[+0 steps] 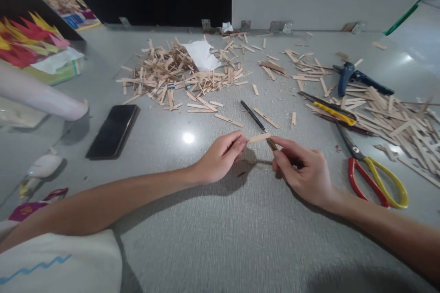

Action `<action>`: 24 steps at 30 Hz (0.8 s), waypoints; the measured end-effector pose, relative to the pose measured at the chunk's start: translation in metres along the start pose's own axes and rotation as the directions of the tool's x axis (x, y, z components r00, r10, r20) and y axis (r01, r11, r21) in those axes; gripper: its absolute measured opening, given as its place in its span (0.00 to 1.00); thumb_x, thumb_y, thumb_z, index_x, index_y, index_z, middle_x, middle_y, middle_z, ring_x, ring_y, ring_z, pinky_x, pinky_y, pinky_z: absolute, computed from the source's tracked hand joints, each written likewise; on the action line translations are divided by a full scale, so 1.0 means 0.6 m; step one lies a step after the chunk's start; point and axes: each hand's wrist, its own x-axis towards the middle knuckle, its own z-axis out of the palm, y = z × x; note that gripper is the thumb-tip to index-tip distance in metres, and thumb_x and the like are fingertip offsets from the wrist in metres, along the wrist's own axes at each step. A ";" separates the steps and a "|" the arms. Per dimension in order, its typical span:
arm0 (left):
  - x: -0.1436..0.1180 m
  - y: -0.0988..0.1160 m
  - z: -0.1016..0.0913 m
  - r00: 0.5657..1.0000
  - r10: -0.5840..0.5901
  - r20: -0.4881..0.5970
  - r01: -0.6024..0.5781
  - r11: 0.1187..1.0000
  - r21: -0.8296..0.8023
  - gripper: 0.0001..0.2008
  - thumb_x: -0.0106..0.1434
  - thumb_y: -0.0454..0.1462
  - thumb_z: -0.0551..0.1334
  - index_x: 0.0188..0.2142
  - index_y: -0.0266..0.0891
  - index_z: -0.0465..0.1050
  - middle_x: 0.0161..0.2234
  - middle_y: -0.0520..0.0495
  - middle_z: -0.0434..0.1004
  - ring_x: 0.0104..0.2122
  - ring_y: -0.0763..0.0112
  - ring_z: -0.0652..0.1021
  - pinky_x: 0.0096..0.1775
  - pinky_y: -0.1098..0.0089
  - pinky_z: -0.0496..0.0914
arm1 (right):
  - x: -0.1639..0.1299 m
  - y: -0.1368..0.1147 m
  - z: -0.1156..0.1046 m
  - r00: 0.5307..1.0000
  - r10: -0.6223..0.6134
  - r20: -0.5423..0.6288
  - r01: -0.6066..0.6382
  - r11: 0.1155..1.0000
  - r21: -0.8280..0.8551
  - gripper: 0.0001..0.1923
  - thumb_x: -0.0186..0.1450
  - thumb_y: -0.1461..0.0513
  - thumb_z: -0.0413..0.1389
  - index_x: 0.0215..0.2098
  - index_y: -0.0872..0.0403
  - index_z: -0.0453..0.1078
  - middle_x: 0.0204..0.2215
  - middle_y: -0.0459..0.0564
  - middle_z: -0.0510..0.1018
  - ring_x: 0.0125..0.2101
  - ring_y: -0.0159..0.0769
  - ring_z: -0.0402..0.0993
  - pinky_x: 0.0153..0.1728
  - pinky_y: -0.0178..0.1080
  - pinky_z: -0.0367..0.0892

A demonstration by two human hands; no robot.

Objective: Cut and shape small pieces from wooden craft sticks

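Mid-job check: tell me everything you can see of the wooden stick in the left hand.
The wooden stick is a pale, flat, slim strip with a rounded right end, apparently plain wood. The fingers of the left hand pinch and hide its left end. It tilts slightly, right end higher in the picture, beside the right hand; whether that hand's slim tool touches it is unclear.

Garment (89, 265): off-white cloth, lower left of the frame, with a rounded edge; sleeve or shirt body, hard to tell
Wavy line (36, 269): light blue, running across that cloth
Left forearm (134, 199): bare, slender, narrowing toward the wrist
Right forearm (381, 226): bare to the frame's right edge
Left hand (220, 158), right hand (304, 171): bare, slim-fingered
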 end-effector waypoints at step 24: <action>-0.008 0.011 0.006 1.000 0.025 0.000 -0.025 0.990 0.139 0.14 0.80 0.45 0.54 0.45 0.38 0.72 0.28 0.52 0.77 0.21 0.76 0.70 0.25 0.74 0.64 | -0.006 0.001 -0.002 0.990 -0.118 0.082 0.132 0.972 -0.195 0.13 0.75 0.65 0.55 0.56 0.54 0.77 0.26 0.44 0.83 0.21 0.31 0.77 0.25 0.33 0.73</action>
